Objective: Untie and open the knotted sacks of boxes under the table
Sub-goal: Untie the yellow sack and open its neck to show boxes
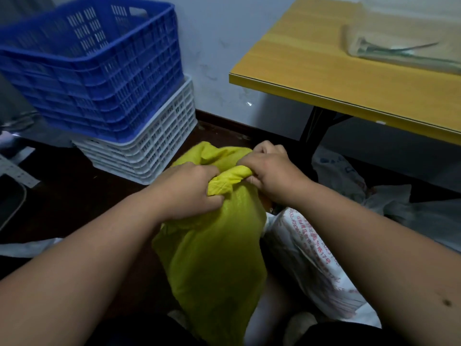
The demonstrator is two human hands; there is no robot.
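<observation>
Yellow woven sack (pixel 214 248) upright on the floor, just in front of the worktop (pixel 324 78) rather than under it, pressed against a white printed sack (pixel 311 248) on its right side. Knot (pixel 230 177) sits at the neck, twisted into a thick roll.

Left hand (pixel 185 189) clamped on the neck and the near end of the roll, fingers curled into the fabric. Right hand (pixel 268 171) pinching the far end of the roll, fingers curled tight. Both closed on the sack, none free.

Step in hand, by the look of it: loosening the knot, not yet open.

How to do it well:
- Anchor with left, low on the neck, so the sack doesn't lift or tip.
- Push slack into the knot with right before pulling; straight pulling likely tightens it.
- Find the tail end and feed it back through the loop; can't tell from here which strand is the tail.
- Woven plastic probably grips itself, so small twists over one big yank.

Blue crate (pixel 94 61) stacked on white crates (pixel 159 146), clear of the work.
</observation>
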